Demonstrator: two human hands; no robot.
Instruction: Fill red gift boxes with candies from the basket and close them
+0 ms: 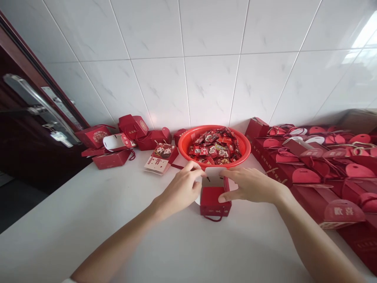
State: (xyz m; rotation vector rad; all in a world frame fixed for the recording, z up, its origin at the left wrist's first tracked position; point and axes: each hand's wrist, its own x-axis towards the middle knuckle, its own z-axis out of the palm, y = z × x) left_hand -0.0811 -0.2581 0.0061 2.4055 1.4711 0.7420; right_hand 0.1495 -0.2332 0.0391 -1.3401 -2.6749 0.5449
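Note:
A small red gift box [212, 196] stands on the white table in front of me, its top flaps raised and their white insides showing. A dark red cord loop hangs at its near side. My left hand [182, 186] is at the box's left edge, fingers curled against a white flap. On the opposite side, my right hand [253, 184] has its fingers over the right flap and its thumb inside the edge. Just behind the box is an orange-red plastic basket [185, 146] heaped with red-wrapped candies [215, 147].
Many red gift boxes [312, 173] are packed together on the right. Several more boxes [110, 157] lie at the back left, beside a printed carton [160, 157]. A tiled wall [212, 86] closes off the back, and a dark door [32, 118] with a metal handle stands left.

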